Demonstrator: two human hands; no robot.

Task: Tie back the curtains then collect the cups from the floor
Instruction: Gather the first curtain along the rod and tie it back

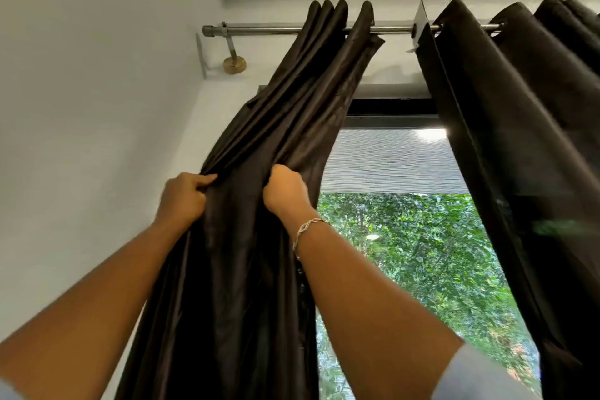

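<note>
Grips the bunched dark left curtain (292, 107) below the rod (259, 30), pinching its outer edge with the left hand (183, 196) and clenching its inner folds in the right hand (285, 193); shows no tie-back on it or the loose right curtain (519, 140) yet, and no cups or floor.

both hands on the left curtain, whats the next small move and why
Probably bring the left hand and right hand together, bunching the left curtain into one bundle: each grips a separate fold, its top is already gathered on the curtain rod, and no tie-back shows around it yet.
</note>
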